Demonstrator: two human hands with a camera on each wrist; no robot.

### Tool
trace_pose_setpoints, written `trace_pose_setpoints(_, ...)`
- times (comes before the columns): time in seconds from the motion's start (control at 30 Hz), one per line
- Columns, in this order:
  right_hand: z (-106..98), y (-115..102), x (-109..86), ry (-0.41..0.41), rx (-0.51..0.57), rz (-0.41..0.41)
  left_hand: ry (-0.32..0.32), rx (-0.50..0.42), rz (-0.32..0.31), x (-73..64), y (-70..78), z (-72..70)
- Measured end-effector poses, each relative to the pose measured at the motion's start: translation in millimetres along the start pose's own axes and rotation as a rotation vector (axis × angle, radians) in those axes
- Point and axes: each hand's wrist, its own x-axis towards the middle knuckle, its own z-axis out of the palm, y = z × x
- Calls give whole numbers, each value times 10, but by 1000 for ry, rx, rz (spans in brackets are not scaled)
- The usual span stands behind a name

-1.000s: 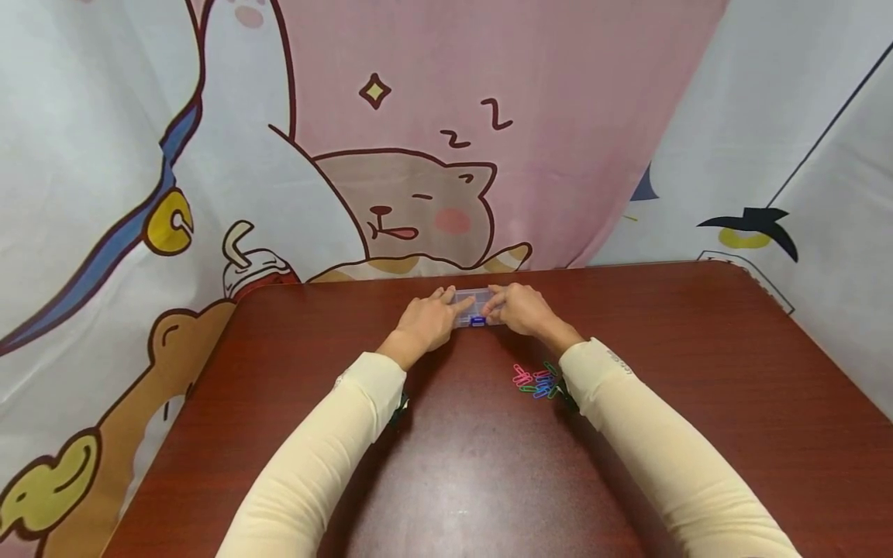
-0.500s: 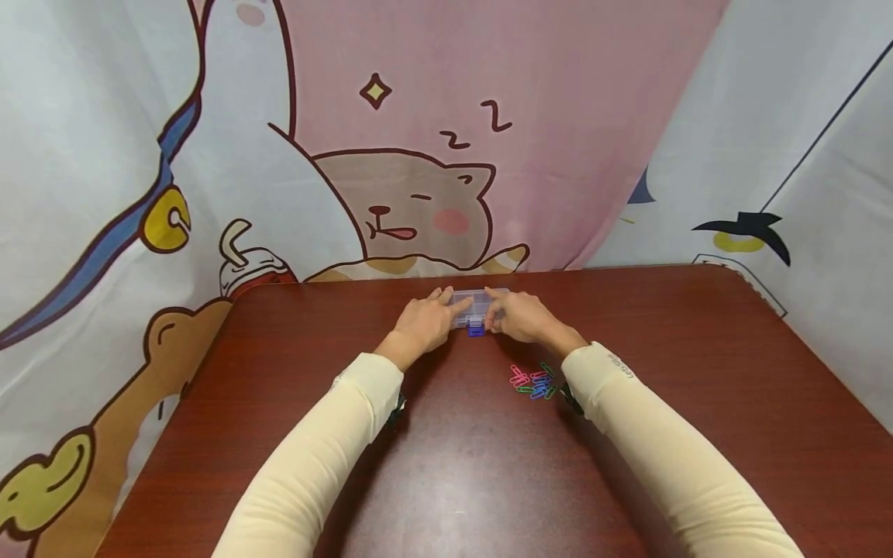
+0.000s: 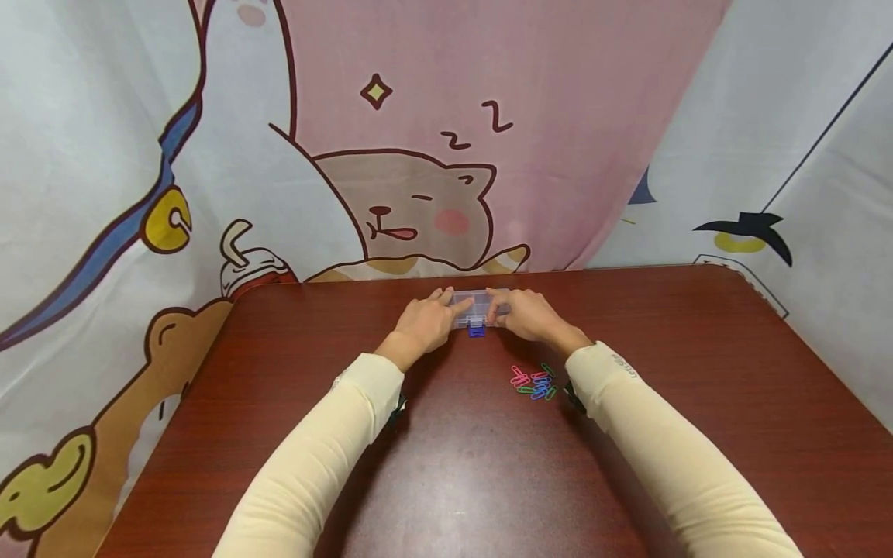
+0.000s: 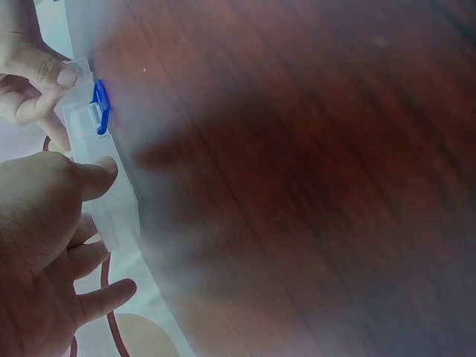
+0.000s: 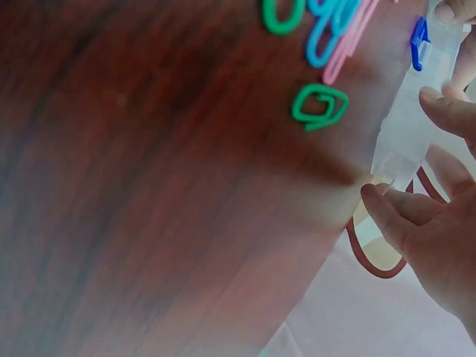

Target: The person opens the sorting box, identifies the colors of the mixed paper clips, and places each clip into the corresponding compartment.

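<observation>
A small clear plastic storage box [image 3: 479,307] with dividers lies near the table's far edge. My left hand [image 3: 424,322] holds its left end, thumb along the front side in the left wrist view. At the right end, my right hand [image 3: 528,315] grips the box, its thumb [image 5: 446,110] on the front side in the right wrist view. Between the hands, the blue latch [image 3: 477,332] sticks out from the box's front. The lid lies down over the box. Some of the left fingers are hidden behind the box in the head view.
Several pink, blue and green paper clips [image 3: 539,394] lie in a loose heap in front of the right hand, close to the right sleeve [image 3: 593,380]. A printed curtain [image 3: 579,116] hangs right behind the far edge of the brown table [image 3: 453,465].
The blue latch has swung out and down from the box's front. My right fingers have shifted off the latch, a little to the right. My left hand stays at the box.
</observation>
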Motion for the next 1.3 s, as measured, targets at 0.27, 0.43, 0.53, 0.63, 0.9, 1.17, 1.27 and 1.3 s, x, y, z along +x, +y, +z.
trace_pose_setpoints(0.27, -7, 30, -10, -23, -46, 3, -4, 4, 4, -12, 7, -20)
trace_pose_setpoints(0.43, -48, 30, 19, -42, -45, -16, 22, 6, 16, -14, -17, -7)
trace_pose_setpoints(0.53, -57, 29, 37, -43, -26, -28, 43, 2, 6, -18, -33, 11)
trace_pose_setpoints(0.63, -61, 32, 37, -54, -10, -13, 45, -19, -11, -17, -39, 39)
trace_pose_setpoints(0.9, -94, 44, 26, -52, -7, -8, 96, -197, -142, -1, -86, 111)
trace_pose_setpoints(1.17, -108, 60, 38, -87, 1, -1, -19, -349, -283, -44, -158, 199)
trace_pose_setpoints(1.27, -122, 64, 43, -96, 3, 5, -75, -308, -278, -41, -158, 235)
trace_pose_setpoints(1.3, -130, 62, 42, -98, 3, 7, -96, -297, -277, -39, -150, 237)
